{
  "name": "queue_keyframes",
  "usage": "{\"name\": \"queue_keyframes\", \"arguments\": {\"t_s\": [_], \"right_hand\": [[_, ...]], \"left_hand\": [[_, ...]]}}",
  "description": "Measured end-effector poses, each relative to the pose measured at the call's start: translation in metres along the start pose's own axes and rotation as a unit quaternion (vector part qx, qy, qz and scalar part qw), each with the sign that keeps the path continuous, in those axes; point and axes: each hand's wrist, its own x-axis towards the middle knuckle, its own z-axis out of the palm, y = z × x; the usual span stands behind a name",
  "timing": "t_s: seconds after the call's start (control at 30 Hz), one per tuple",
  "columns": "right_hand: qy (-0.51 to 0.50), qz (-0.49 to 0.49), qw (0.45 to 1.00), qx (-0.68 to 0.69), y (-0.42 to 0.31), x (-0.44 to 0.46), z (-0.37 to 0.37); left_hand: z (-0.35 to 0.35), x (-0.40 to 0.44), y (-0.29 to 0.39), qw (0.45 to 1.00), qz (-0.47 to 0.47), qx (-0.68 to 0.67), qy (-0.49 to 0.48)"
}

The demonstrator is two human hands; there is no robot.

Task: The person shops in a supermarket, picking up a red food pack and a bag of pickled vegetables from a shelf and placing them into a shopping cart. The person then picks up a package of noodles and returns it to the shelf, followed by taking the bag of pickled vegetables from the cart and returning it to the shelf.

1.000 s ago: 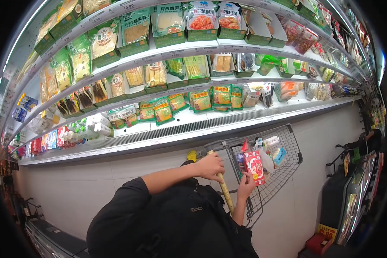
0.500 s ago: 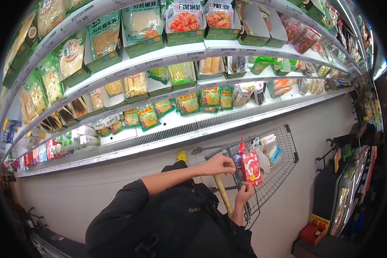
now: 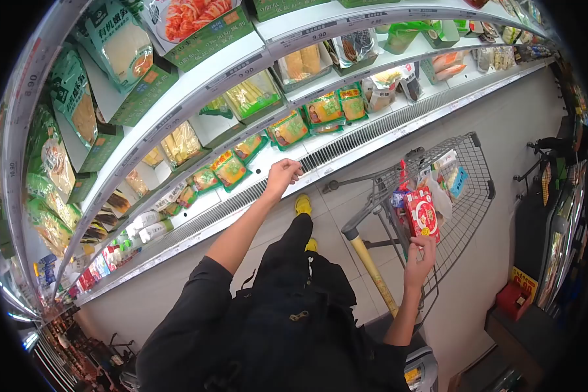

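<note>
My left hand [image 3: 284,178] hangs over the bottom shelf's front edge, below the green-and-yellow food packets [image 3: 287,129]. Its fingers are loosely bent and a little apart, with nothing seen in them. At the shopping cart [image 3: 480,171], my right hand [image 3: 420,262] has its fingers closed at the lower edge of a red box [image 3: 423,212] with a white round print. The box sits tilted inside the cart, next to a purple packet [image 3: 400,198] and a whitish plastic bag [image 3: 442,200]. A blue-labelled pack [image 3: 459,181] lies farther forward in the basket.
Refrigerated shelves [image 3: 255,55] of packaged food curve along the left and front. A dark vent grille [image 3: 346,140] runs along the bottom shelf. The cart's yellow handle [image 3: 374,274] stands close to my right side. Dark display units [image 3: 536,222] line the right.
My left hand has moved away from the red box, left and up toward the shelf. My right hand stays at the box. The cart now appears farther right, and the view has shifted.
</note>
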Motion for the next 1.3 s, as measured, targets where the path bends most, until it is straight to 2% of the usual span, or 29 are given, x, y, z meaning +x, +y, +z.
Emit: {"name": "queue_keyframes", "arguments": {"t_s": [0.07,0.13,0.2,0.27,0.37,0.43,0.47,0.6,0.7,0.9,1.0,1.1,1.17,1.23,1.3], "right_hand": [[-0.054,0.026,0.995,0.077,-0.013,0.038,0.033],[-0.113,0.013,0.982,0.154,-0.014,0.078,0.085],[-0.175,-0.055,0.971,0.151,-0.044,0.122,0.127],[-0.233,-0.076,0.951,0.189,-0.049,0.148,0.179],[-0.300,-0.096,0.929,0.196,-0.042,0.172,0.239],[-0.376,-0.125,0.911,0.110,-0.037,0.186,0.270],[-0.411,-0.096,0.903,0.077,-0.034,0.191,0.280],[-0.468,-0.102,0.877,0.043,0.005,0.202,0.337],[-0.493,-0.136,0.859,-0.027,0.024,0.217,0.361],[-0.540,-0.103,0.834,-0.042,0.063,0.245,0.427],[-0.546,-0.084,0.832,-0.041,0.073,0.256,0.448],[-0.545,-0.103,0.832,-0.022,0.086,0.267,0.488],[-0.532,-0.048,0.844,0.055,0.091,0.268,0.510],[-0.550,-0.041,0.831,0.075,0.096,0.269,0.530],[-0.493,-0.042,0.858,0.139,0.099,0.265,0.554]], "left_hand": [[-0.005,0.018,-0.006,0.999,-0.040,0.003,0.007],[-0.008,0.037,-0.015,0.999,-0.039,0.022,0.013],[-0.011,0.051,-0.018,0.998,-0.046,0.033,0.014],[-0.015,0.062,-0.020,0.996,-0.071,0.046,0.016],[-0.022,0.078,-0.025,0.996,-0.073,0.048,0.023],[-0.026,0.079,-0.022,0.994,-0.083,0.065,0.023],[-0.030,0.077,-0.021,0.994,-0.087,0.069,0.024],[-0.042,0.077,-0.022,0.990,-0.106,0.081,0.045],[-0.048,0.086,-0.027,0.985,-0.136,0.093,0.055],[-0.042,0.114,-0.039,0.973,-0.167,0.129,0.092],[-0.037,0.143,-0.045,0.967,-0.151,0.162,0.124],[-0.038,0.168,-0.054,0.961,-0.135,0.196,0.144],[-0.040,0.180,-0.061,0.957,-0.151,0.208,0.137],[-0.039,0.197,-0.070,0.948,-0.144,0.221,0.179],[-0.042,0.208,-0.077,0.948,-0.154,0.220,0.173]]}}
